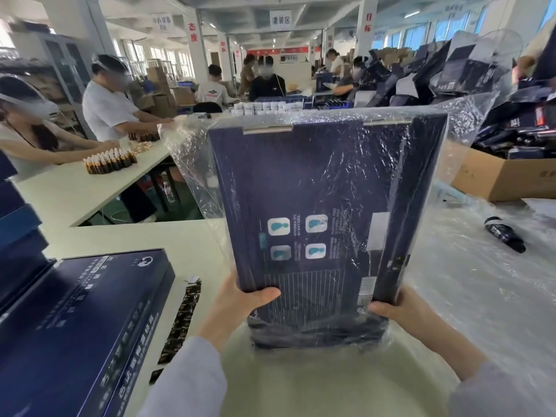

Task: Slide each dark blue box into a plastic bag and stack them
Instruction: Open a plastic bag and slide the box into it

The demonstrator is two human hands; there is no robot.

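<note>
A dark blue box (316,191) is held upright above the near table (285,386), tilted slightly away, with its printed face turned to the camera. It is enclosed in a clear plastic bag (188,164), which flares loose past the upper corners and is bunched beneath the lower end. The lower left edge is gripped by the left hand (243,299), the thumb laid across the front face. The lower right edge is gripped by the right hand (400,308), the fingers wrapped round the side.

A second dark blue box (78,320) is seen lying flat on the table to the left, with a strip of dark sachets (180,317) just beside it. A small dark bottle (505,233) is seen lying on plastic sheeting to the right, and a cardboard carton (496,179) filled with dark packaging is set beyond it. Brown bottles (109,161) are lined up on a farther table.
</note>
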